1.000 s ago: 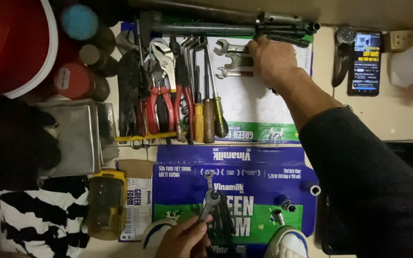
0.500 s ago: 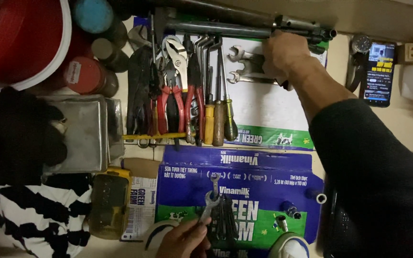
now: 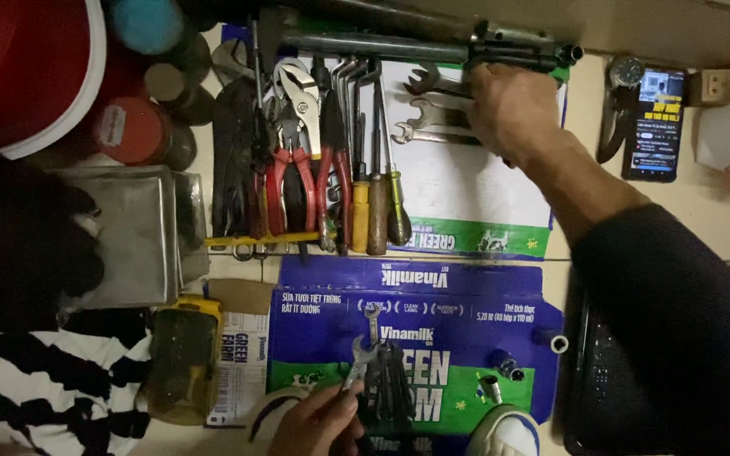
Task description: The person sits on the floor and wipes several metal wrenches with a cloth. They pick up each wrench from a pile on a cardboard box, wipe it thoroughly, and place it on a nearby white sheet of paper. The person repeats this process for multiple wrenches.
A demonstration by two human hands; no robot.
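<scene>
Reaching far across the layout, the right hand (image 3: 513, 110) rests knuckles-up with fingers curled down over the handle ends of three open-end wrenches (image 3: 420, 108), bare steel and lying side by side on a flattened white and green carton sheet (image 3: 475, 198); whether the fingers actually pinch one cannot be told from here. Its forearm runs back toward the near right in a dark sleeve (image 3: 678, 329) that covers much of that corner. At the near edge the left hand (image 3: 318, 422) pinches a small steel spanner (image 3: 363, 348) between thumb and fingertips, tilted up and away, beside a dark bundle of flat tools (image 3: 390, 388) on a blue flattened carton (image 3: 433, 338). Small cylindrical sockets (image 3: 500, 371) lie scattered on the blue carton's right part, with open printed surface between them and the bundle. Left of the wrenches, a tight row holds red-handled pliers (image 3: 289, 169), then screwdrivers (image 3: 378, 194) with amber and wooden handles, all pointing far. Long dark steel bars (image 3: 399, 44) lie along the far edge just beyond the right hand. A smartphone (image 3: 654, 127) with a lit screen sits at the far right, apart from the cartons. A dented metal tin (image 3: 133, 232) and a red bucket (image 3: 19, 67) crowd the left side.
</scene>
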